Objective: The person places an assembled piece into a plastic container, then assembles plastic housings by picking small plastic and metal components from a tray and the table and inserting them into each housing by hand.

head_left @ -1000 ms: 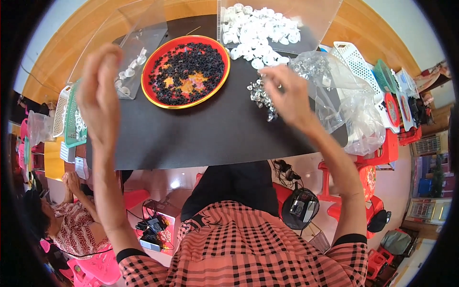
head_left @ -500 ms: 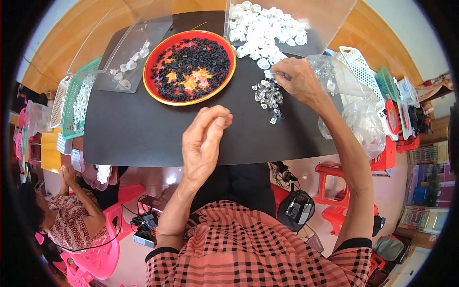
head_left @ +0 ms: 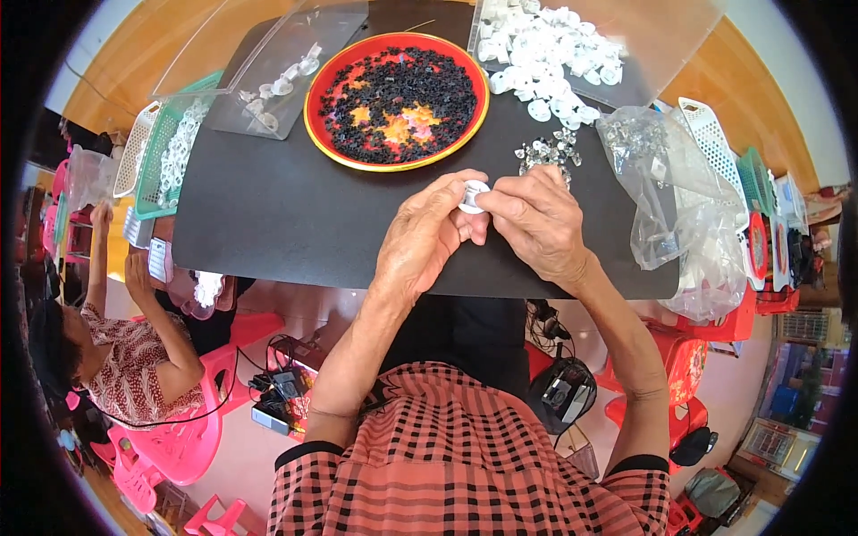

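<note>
Above the near middle of the dark table, both hands meet at a small round white plastic part (head_left: 473, 196). Thumb and fingers of my left hand (head_left: 422, 234) pinch it from the left, its face turned up. From the right, the closed fingertips of my right hand (head_left: 542, 223) press on its edge; whether they also hold something smaller is hidden. Just beyond the right hand lies a small pile of clear and silvery pieces (head_left: 547, 150), partly covered by that hand. A red tray (head_left: 316, 127) with a yellow rim holds many tiny black parts (head_left: 451, 89).
White round parts (head_left: 554, 67) spill from a clear bin at the far right. Another clear bin (head_left: 268, 134) stands at the far left. Crumpled plastic bags (head_left: 657, 241) hang over the right table edge. At left, a person (head_left: 143, 366) sits near a green basket (head_left: 152, 201).
My right hand has come back from the piles toward my left hand, and both now hold the white part. The view has shifted slightly. The person at left has raised one arm.
</note>
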Available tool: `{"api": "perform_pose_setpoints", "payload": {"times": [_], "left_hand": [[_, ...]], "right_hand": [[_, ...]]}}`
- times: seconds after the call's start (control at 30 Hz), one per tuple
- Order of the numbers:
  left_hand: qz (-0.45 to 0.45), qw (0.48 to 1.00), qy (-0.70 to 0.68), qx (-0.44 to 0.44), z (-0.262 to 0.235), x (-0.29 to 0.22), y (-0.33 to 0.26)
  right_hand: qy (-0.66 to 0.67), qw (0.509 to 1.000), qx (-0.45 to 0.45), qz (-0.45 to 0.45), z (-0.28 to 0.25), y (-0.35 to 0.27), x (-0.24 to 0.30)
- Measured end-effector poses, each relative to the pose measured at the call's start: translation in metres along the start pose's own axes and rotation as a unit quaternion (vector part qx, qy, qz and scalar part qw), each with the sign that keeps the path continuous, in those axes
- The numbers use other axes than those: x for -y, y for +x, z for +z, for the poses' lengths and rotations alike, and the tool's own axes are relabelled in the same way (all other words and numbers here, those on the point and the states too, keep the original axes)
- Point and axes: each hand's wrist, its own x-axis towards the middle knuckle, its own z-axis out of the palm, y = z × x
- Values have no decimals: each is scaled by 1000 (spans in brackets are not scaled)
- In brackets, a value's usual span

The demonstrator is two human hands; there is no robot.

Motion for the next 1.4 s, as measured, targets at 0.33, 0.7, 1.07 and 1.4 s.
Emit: {"api": "perform_pose_setpoints", "payload": {"times": [0.33,0.7,1.07,1.4], "left_hand": [[14,998,4,-57,6,0,-1],[35,997,54,-53,10,7,-2],[-1,980,178,-84,14,1,-4],[-3,997,73,-37,13,-1,-8]], "right_hand": [[98,983,-41,148,4,-6,-1],[98,987,-25,126,3,-4,1],[124,986,6,115,1,-5,0],[128,979,1,157,-1,-3,4]]}}
